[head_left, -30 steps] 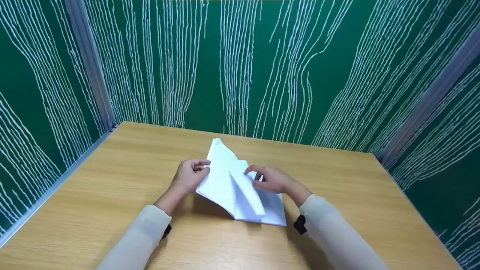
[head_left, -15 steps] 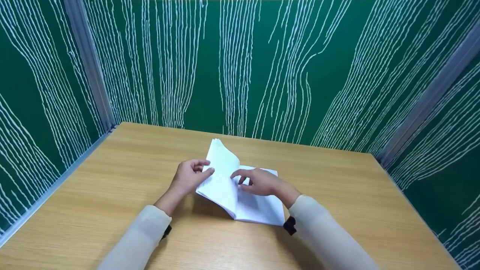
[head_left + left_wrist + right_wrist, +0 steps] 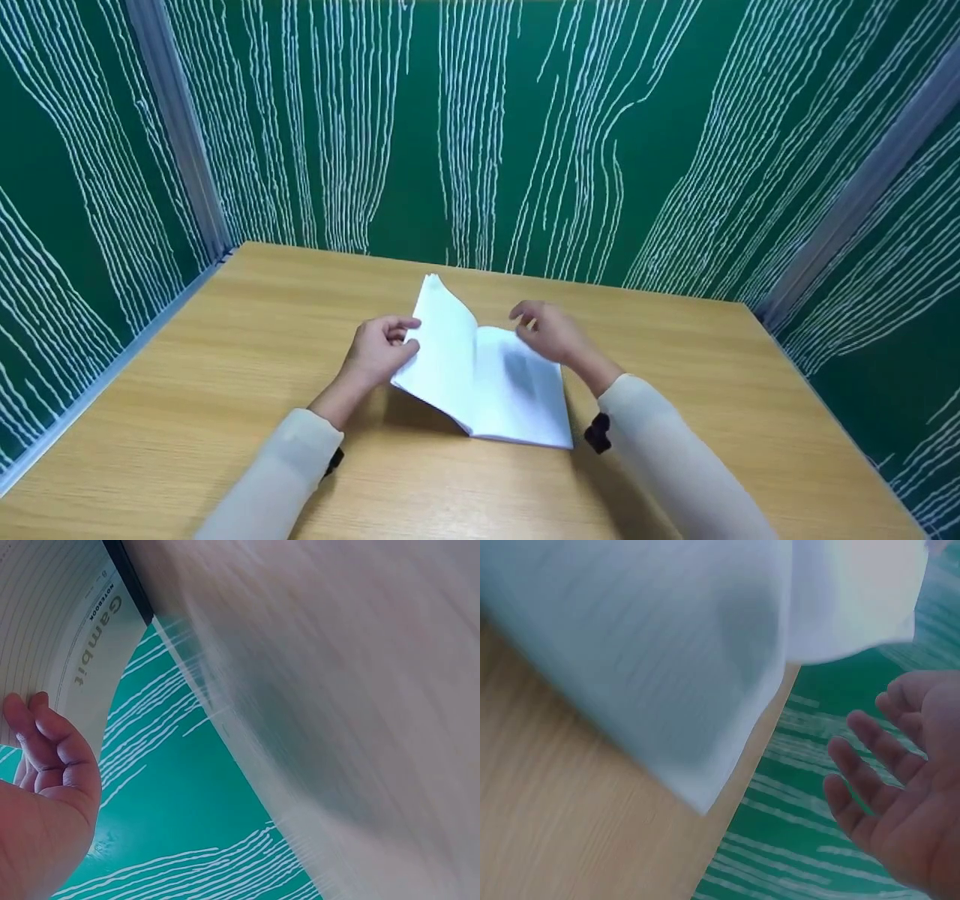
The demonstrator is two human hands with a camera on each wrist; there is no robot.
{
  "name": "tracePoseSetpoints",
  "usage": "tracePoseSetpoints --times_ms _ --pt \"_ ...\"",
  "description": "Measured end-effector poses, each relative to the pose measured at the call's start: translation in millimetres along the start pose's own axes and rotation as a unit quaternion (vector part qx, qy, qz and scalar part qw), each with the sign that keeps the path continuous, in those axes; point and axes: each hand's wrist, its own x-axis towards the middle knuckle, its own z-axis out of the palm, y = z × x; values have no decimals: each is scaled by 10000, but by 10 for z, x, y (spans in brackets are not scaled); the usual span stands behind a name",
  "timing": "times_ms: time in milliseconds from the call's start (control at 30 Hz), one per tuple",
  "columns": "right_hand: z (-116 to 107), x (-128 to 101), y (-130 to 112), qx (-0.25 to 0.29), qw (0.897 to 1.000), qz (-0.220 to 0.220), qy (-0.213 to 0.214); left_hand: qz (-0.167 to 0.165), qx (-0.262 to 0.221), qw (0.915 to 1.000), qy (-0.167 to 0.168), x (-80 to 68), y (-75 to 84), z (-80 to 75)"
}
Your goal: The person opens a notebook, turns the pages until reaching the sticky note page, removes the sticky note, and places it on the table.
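Observation:
A white notebook (image 3: 480, 375) lies open on the wooden table (image 3: 225, 360), its left half raised and its right half flat. My left hand (image 3: 379, 349) grips the raised left stack of pages at its outer edge, thumb on top. In the left wrist view its fingers (image 3: 45, 757) curl against the notebook cover (image 3: 97, 637), which is printed "Gambit". My right hand (image 3: 547, 330) hovers above the far edge of the right page with relaxed fingers and holds nothing. The right wrist view shows that hand (image 3: 900, 795) spread beside the blurred white pages (image 3: 705, 652).
Green panels with white wavy lines (image 3: 480, 135) wall in the table at the back and on both sides. Bare wood (image 3: 712, 375) surrounds the notebook.
My right hand laid a page over onto the left stack, then lifted off and drew back to the far right of the notebook. The left hand kept its hold.

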Motion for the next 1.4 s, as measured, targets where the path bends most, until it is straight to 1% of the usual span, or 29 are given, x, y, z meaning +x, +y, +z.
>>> tracePoseSetpoints --times_ms 100,233,367,467,567,667,767,1000,1167,1400 --pt "-53 10 141 -126 9993 333 67 55 20 10000 15 10 -13 -1" --pt "-93 -7 313 -217 9974 690 39 30 16 10000 22 9 -16 -9" --pt "-80 -37 455 -389 9948 941 -22 6 8 10000 9 7 -14 -12" --pt "-41 -59 535 -643 9914 1126 -153 1 30 10000 17 7 -12 -8" --pt "10 -85 592 -914 9879 1200 -351 -48 71 10000 33 4 -16 -2" --pt "60 -105 623 -1054 9845 1303 -520 -91 97 9999 22 1 -22 2" --pt "94 -112 633 -1137 9824 1366 -579 -88 120 9999 28 4 -22 4" --pt "107 -107 636 -1397 9820 1137 -562 17 122 9999 37 13 1 0" --pt "116 -111 633 -1186 9853 1116 -524 86 172 9998 55 19 2 2" --pt "121 -99 612 -998 9879 1099 -451 -101 216 9997 80 26 -19 11"
